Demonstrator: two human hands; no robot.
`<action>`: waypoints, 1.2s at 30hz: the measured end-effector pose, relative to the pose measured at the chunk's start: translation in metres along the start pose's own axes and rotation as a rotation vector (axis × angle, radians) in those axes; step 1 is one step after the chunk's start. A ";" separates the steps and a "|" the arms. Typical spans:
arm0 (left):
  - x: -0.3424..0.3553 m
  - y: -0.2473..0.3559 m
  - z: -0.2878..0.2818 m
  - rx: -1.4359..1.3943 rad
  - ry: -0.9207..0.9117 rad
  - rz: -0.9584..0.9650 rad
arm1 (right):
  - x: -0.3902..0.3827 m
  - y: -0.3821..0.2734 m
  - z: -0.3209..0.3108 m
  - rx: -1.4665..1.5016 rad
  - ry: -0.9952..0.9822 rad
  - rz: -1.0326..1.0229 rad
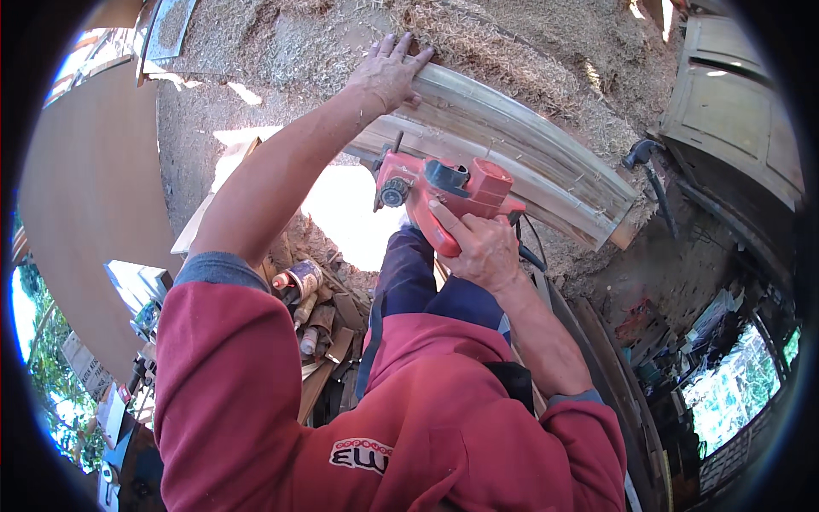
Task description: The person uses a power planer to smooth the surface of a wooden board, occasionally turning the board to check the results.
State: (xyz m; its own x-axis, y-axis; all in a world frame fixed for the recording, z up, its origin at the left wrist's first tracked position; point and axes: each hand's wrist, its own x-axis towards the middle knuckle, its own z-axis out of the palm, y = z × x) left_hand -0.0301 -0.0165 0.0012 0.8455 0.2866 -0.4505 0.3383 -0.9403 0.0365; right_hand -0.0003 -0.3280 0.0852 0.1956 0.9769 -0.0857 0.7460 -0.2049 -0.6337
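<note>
My right hand [488, 252] is wrapped round the rear handle of a red electric planer [467, 189], one finger stretched along its body. The planer rests at the near side of long wooden boards [529, 141] lying side by side in front of me. A dark knob shows at the planer's left end, and a black cord trails from its right. My left hand [391, 72] lies with fingers spread on the far left end of the boards. The planer's underside is hidden, so I cannot tell whether it touches the wood.
Wood shavings [546, 51] cover the floor beyond the boards. A hammer [648, 166] is at the boards' right end, near a wooden cabinet [729, 102]. Cans and wood scraps [328, 320] are heaped at my left. A large plywood sheet [90, 188] stands far left.
</note>
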 end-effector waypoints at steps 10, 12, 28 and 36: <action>0.000 0.001 -0.004 -0.038 0.006 -0.014 | 0.032 -0.022 0.023 0.033 -0.017 0.032; -0.003 0.001 -0.002 -0.048 0.001 -0.011 | 0.043 -0.029 0.028 0.039 -0.018 0.034; -0.003 0.002 -0.005 -0.160 0.011 -0.042 | 0.121 -0.080 0.073 0.143 -0.049 0.039; 0.003 0.002 -0.018 -0.095 -0.069 -0.035 | 0.151 -0.120 0.088 0.230 -0.254 0.039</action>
State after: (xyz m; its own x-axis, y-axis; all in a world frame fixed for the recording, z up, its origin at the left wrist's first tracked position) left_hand -0.0197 -0.0146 0.0160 0.8031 0.3023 -0.5134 0.4073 -0.9075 0.1027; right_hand -0.1161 -0.1502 0.0810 0.0346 0.9583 -0.2837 0.5721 -0.2518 -0.7806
